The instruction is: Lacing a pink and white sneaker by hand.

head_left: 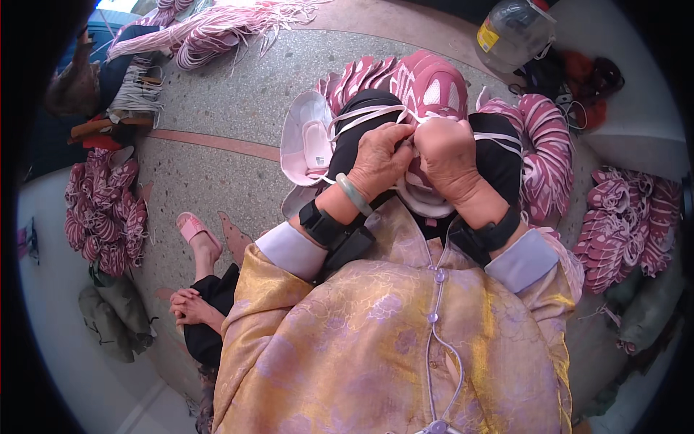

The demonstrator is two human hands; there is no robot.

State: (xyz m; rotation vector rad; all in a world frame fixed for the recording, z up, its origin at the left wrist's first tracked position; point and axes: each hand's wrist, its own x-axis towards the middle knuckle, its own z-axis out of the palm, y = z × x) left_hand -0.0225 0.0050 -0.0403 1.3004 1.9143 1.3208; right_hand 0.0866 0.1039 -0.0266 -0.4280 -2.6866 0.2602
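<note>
Where the speckled floor (217, 173) fills the far part of my view, the gold patterned jacket (361, 318) covers the near part, and the work sits between the two, on a lap in black trousers (499, 155). Beyond the knees I see a curved row of pink shoes (546, 155) on the right, and just left of the lap a pale shoe (307, 148) with its insole showing. The shoe that matters to me, the pink lap shoe (434, 83), lies between the thighs; its long axis runs roughly straight away from the torso, mesh toe far and pale heel rim close. From the fingers, the toe lies forward and the heel back toward the body, so I read the lacing area, under both hands, as the pivot. Neither hand is clearly nearer: the left hand (379, 160) comes in from the left, the right hand (450, 155) from the right, and they nearly meet over the shoe's midline. Left thumb and forefinger are pinched together on the lace (382, 110), which trails leftward over the thigh. Right knuckles hide their own fingertips, so I can't tell what, if anything, those grip.
</note>
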